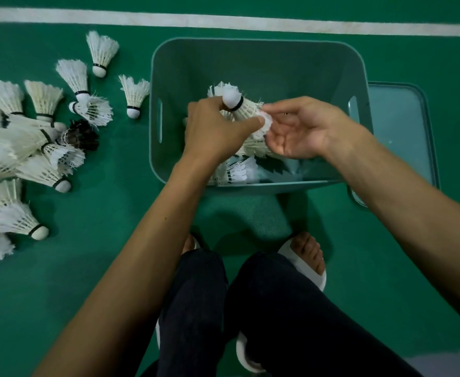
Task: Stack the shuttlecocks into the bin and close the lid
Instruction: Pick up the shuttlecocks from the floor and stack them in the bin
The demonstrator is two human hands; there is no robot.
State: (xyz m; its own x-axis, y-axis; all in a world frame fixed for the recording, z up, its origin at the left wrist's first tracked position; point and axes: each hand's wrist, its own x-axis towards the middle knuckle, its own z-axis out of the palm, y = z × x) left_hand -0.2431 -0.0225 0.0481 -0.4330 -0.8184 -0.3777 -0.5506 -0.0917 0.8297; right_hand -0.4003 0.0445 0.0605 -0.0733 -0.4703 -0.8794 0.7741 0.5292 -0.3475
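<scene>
Many white feather shuttlecocks (19, 148) lie heaped on the green court floor (87, 268) at 9 o'clock from the bin, corks pointing every way. One black shuttlecock (83, 134) sits at the heap's right edge. A few loose ones (102, 53) lie scattered between the heap and the bin, toward 10 o'clock. A white court line (223, 21) runs across the floor at 12 o'clock.

The teal plastic bin (250, 66) stands open in the middle. A few shuttlecocks in the bin (239, 172) rest on its bottom near the 6 o'clock wall. At 6 o'clock outside the bin are my dark trousers (196, 308) and white sandals (316, 278).

My left hand (212, 131) is over the bin, fingers curled round the held shuttlecock (244, 108) just under its cork, which points up toward 12 o'clock. More feather skirts continue below it toward 5 o'clock, as a nested stack.

My right hand (299, 129) is at 3 o'clock from that stack, palm turned up and fingers loosely curled, fingertips against the feathers. Whether they pinch anything I cannot tell.

The teal lid (397, 118) lies flat on the floor at 3 o'clock, its left edge hidden by the bin.
</scene>
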